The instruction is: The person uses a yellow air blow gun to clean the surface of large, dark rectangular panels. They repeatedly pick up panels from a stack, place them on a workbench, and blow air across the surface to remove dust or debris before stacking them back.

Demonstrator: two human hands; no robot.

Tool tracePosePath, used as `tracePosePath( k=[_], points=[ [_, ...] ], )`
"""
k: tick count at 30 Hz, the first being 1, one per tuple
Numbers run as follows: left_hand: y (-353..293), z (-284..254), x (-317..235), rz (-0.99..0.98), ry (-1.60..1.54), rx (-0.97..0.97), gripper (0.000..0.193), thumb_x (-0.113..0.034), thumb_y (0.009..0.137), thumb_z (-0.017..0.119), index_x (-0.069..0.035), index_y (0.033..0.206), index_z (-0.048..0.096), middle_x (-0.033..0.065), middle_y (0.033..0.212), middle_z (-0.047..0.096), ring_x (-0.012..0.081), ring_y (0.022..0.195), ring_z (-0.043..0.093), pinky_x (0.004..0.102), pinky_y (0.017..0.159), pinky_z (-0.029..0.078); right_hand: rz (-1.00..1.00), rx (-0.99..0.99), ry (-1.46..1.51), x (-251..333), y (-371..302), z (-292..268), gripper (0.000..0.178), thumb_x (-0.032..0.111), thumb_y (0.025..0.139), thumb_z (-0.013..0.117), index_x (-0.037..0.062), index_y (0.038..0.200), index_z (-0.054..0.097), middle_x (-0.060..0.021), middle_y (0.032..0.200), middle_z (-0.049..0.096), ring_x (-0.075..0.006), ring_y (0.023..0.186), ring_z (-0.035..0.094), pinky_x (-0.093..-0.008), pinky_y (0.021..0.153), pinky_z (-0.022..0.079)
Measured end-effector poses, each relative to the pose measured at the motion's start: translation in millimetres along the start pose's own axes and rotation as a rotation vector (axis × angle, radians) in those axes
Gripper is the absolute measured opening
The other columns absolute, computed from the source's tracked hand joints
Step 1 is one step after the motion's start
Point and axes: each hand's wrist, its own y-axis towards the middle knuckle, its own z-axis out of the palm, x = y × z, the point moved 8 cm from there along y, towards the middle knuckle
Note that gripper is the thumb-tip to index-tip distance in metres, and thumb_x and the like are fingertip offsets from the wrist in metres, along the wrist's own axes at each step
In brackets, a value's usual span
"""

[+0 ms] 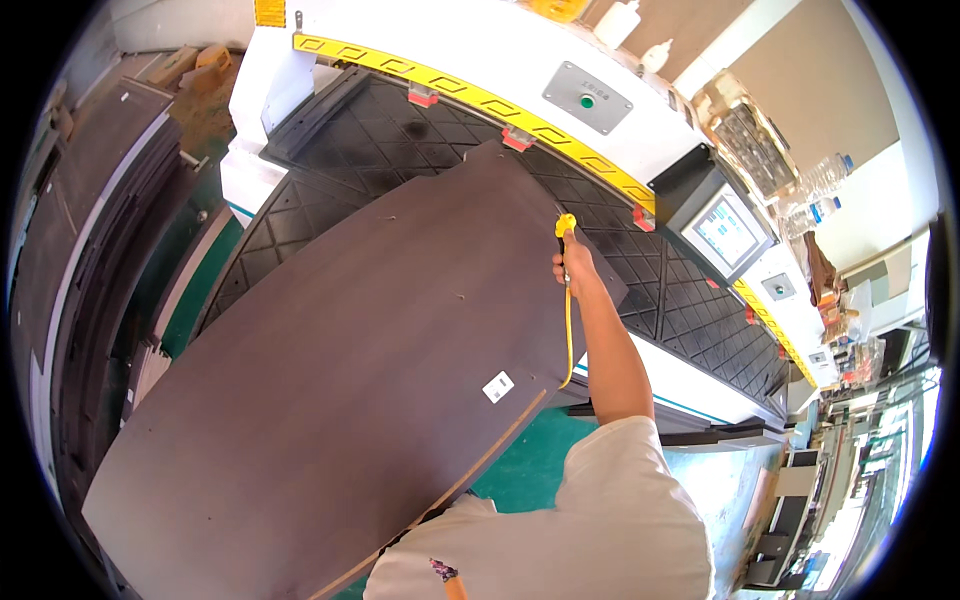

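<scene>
My right hand (pixel 574 265) is closed around a yellow air blow gun (pixel 566 225), held over the far right part of a large dark brown board (pixel 350 330). From the gun a thin yellow hose (pixel 570 335) hangs down to the board's right edge. The board lies tilted across a black ribbed machine bed (pixel 335 140) and reaches toward my body. It carries a white label (pixel 498 387) and a few small holes; its near edge shows a light brown strip. My left hand is out of sight.
Behind the bed runs a white machine beam (pixel 440 55) with a yellow strip, red blocks and a tilted touch screen (pixel 728 232). Dark panels (pixel 85 240) are stacked at the left. Plastic bottles (pixel 825 175) stand on the machine at the right. Green floor (pixel 530 460) shows below.
</scene>
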Motion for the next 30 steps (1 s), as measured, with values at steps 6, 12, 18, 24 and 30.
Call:
tracePosePath(
  k=[6,12,18,24,30],
  points=[
    [14.4,0.6,13.4,-0.083,0.000,0.004,0.074,-0.026,0.082,0.081,0.006,0.143,0.052,0.0270,0.138,0.054,0.0362,0.122,0.050,0.0481,0.113,0.036,-0.068,0.067,-0.023,45.4,4.7,76.4,0.041,0.054,0.108,0.045,0.0139,0.118,0.052,-0.0004,0.069,0.052,-0.0124,0.050,0.047,-0.0289,0.044,0.038],
    [30.0,5.3,34.6,-0.141,-0.021,0.100,0.073,-0.028,0.082,0.082,0.004,0.141,0.053,0.0213,0.130,0.062,0.0328,0.116,0.056,0.0456,0.110,0.040,-0.087,0.043,-0.020,47.8,-22.4,92.3,0.044,0.056,0.107,0.046,0.0132,0.115,0.052,-0.0005,0.068,0.052,-0.0124,0.051,0.048,-0.0286,0.045,0.038],
    [40.0,24.5,52.4,-0.326,-0.406,0.118,0.075,-0.021,0.080,0.084,0.004,0.142,0.050,0.0221,0.127,0.064,0.0341,0.115,0.058,0.0480,0.108,0.043,0.036,-0.265,0.084,-53.2,-50.0,-11.2,0.049,0.058,0.105,0.047,0.0098,0.101,0.055,-0.0039,0.067,0.051,-0.0174,0.044,0.047,-0.0332,0.040,0.038],
    [72.4,39.2,34.8,-0.196,-0.220,0.122,0.077,-0.020,0.080,0.084,0.004,0.144,0.048,0.0226,0.129,0.063,0.0351,0.116,0.057,0.0487,0.108,0.043,0.107,-0.641,0.229,-154.5,-91.4,-144.2,0.050,0.057,0.105,0.046,0.0089,0.096,0.058,-0.0047,0.063,0.048,-0.0195,0.044,0.046,-0.0379,0.042,0.035],
    [87.4,35.6,31.8,-0.103,-0.169,0.118,0.079,-0.019,0.080,0.084,0.005,0.145,0.046,0.0231,0.130,0.062,0.0361,0.117,0.057,0.0494,0.108,0.042,0.022,-0.343,0.223,-120.0,-102.3,-90.2,0.051,0.063,0.104,0.046,0.0136,0.108,0.055,-0.0029,0.070,0.053,-0.0172,0.052,0.052,-0.0347,0.045,0.043]
  ],
)
